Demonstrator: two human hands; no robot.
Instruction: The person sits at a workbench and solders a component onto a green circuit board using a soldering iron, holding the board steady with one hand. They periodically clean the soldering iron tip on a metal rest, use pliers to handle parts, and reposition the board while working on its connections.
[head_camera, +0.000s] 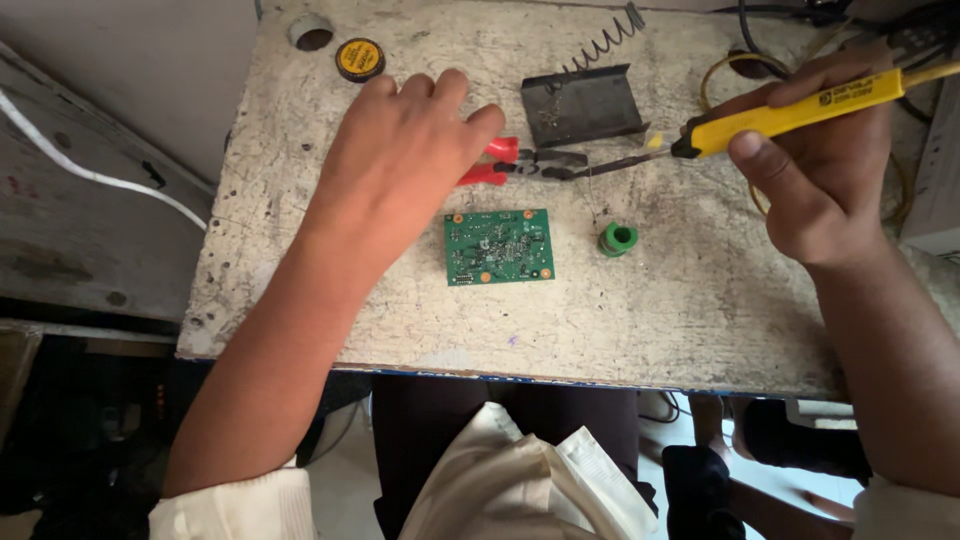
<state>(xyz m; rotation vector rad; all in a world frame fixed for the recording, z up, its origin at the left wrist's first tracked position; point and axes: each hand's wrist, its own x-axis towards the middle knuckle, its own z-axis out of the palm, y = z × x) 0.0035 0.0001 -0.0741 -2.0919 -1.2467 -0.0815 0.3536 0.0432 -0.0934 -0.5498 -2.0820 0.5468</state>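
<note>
Soldering iron (800, 112) gripped in right hand (820, 170); left hand (400, 160) open over pitted white bench (680, 310)

A yellow-handled soldering iron (790, 115) is gripped by the right hand (815, 165) while red-handled pliers (520, 162) are covered by the left hand (400, 165) (a green circuit board (498, 246) lies just below).
</note>
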